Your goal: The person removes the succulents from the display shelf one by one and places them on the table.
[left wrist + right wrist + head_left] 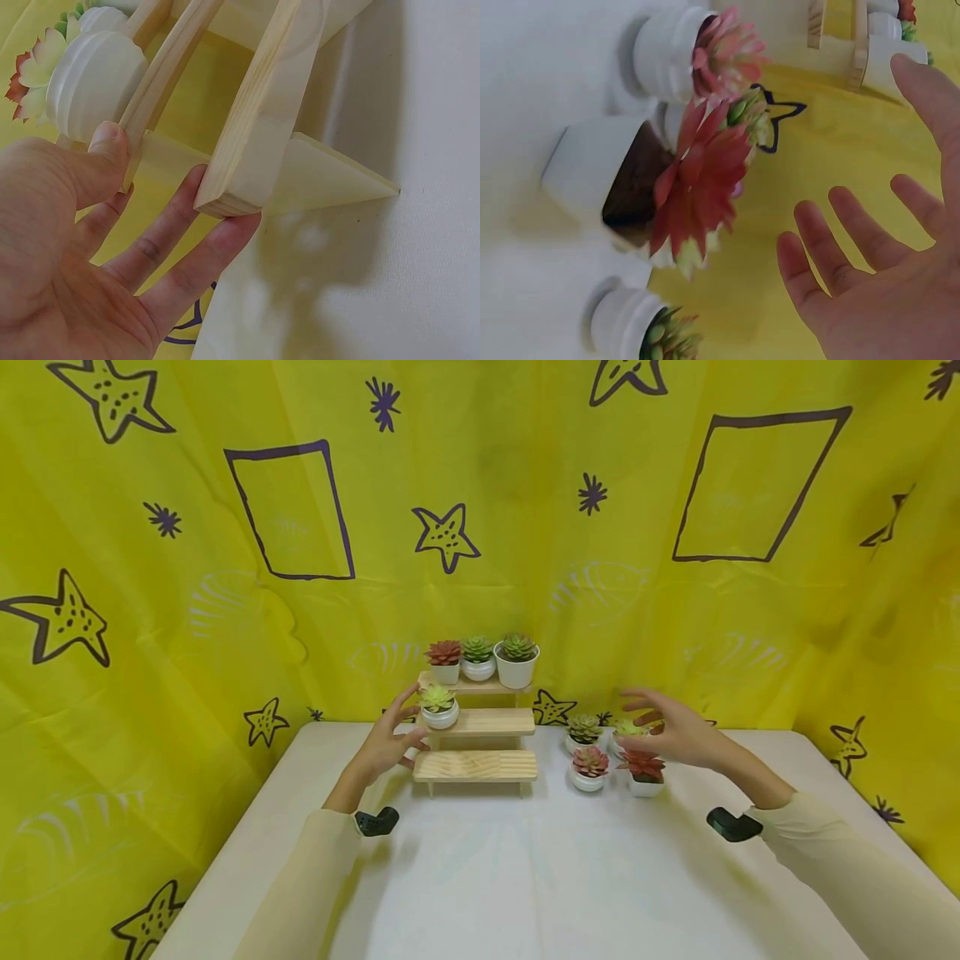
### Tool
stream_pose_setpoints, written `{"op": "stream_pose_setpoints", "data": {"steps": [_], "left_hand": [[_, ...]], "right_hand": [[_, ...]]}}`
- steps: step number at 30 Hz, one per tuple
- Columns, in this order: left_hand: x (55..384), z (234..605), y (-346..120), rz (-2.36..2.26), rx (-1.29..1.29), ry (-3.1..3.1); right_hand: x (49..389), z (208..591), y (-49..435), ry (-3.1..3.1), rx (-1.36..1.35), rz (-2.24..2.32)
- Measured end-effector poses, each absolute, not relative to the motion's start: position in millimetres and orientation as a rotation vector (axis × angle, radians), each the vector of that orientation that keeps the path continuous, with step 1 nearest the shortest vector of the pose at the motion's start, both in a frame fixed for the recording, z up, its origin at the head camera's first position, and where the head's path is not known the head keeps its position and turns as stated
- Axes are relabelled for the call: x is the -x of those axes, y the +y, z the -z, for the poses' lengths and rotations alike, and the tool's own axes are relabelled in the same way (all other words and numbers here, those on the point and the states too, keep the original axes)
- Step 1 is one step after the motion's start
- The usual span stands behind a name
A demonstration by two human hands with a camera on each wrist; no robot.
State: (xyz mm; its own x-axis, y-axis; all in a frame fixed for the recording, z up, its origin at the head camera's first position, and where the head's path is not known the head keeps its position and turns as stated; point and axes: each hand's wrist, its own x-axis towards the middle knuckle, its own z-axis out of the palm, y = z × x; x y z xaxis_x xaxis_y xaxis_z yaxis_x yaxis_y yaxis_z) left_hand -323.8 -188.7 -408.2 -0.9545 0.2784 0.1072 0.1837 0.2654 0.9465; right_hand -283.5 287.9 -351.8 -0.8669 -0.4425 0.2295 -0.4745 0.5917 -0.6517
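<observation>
A three-tier wooden stand [476, 766] bears several potted succulents. At the left end of its middle tier sits a yellow-green succulent [437, 697] in a round white pot. My left hand [385, 745] is at the stand's left side, fingers spread and loosely bent. In the left wrist view, its thumb [110, 142] lies by the middle tier's end, below the pot, and fingertips touch the lower tier's end [238, 196]. My right hand [675, 731] hovers with parted fingers over the right-hand succulents, holding nothing. Nearest it is a red succulent [701, 180] in a square white pot.
On the top tier stand a dark red succulent [444, 656], a small green one [477, 652] and a larger green one [517, 653]. Right of the stand are a pink succulent [588, 766] and a green one [582, 731]. A yellow curtain [510, 468] hangs behind the white table [480, 877].
</observation>
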Motion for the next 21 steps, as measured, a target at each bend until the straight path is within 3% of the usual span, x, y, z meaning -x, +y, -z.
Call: {"op": "stream_pose_setpoints", "data": {"steps": [21], "left_hand": [[323.2, 406.8, -188.8, -1.8, -0.448, 2.438]], "right_hand": [[308.1, 343.8, 197.4, -2.7, -0.871, -1.223]]}}
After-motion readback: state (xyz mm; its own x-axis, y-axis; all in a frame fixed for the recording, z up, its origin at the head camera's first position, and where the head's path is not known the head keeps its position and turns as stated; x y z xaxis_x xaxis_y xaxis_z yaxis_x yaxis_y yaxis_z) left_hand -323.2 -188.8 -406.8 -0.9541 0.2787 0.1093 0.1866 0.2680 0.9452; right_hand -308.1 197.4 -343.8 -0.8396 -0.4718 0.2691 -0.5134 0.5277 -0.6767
